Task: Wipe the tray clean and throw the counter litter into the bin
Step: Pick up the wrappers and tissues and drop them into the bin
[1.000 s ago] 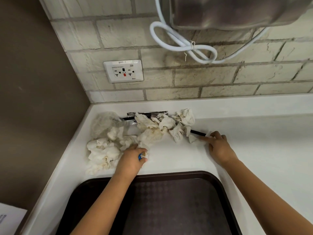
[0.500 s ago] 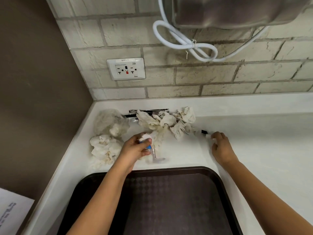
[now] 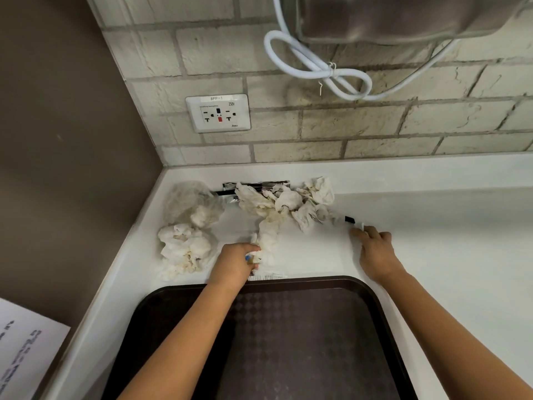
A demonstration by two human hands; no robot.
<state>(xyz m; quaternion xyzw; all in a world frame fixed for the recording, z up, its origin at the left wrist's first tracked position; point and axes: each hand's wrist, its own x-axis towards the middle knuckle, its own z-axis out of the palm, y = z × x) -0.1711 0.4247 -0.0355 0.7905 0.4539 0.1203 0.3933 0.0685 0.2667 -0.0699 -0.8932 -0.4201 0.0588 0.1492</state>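
A dark brown plastic tray [image 3: 288, 342] with a diamond-patterned floor is lying on the white table [image 3: 447, 255], directly below both wrists. The left hand [image 3: 235, 262] is being held just past the tray's far rim, its fingers curled round a small crumpled item with a blue spot [image 3: 248, 257]; what that item is cannot be told from this view. A twisted strip of stained white tissue [image 3: 268, 235] is being touched at its near end by the same fingers, and a flat clear wrapper [image 3: 266, 275] is lying under the hand, against the tray's rim.

The right hand [image 3: 375, 249] is resting on the table to the right of the left hand, its fingers bent, and a small white piece [image 3: 362, 225] is being pinched at the fingertips. A short black stick-like object [image 3: 349, 219] is lying just beyond those fingertips.

To the left of the left hand a crumpled white tissue wad [image 3: 184, 249] is lying near the table's corner, and beyond it a clear plastic bag with paper inside [image 3: 191, 206] is sitting. Farther from the left hand, a heap of soiled white tissues [image 3: 288, 202] is spread along the back wall, with a silvery foil wrapper [image 3: 255, 185] lying behind it.

On the pale brick wall above, a white double socket [image 3: 218, 113] is mounted, and a bundled white cable [image 3: 317, 70] is hanging under a metal appliance [image 3: 403, 18].
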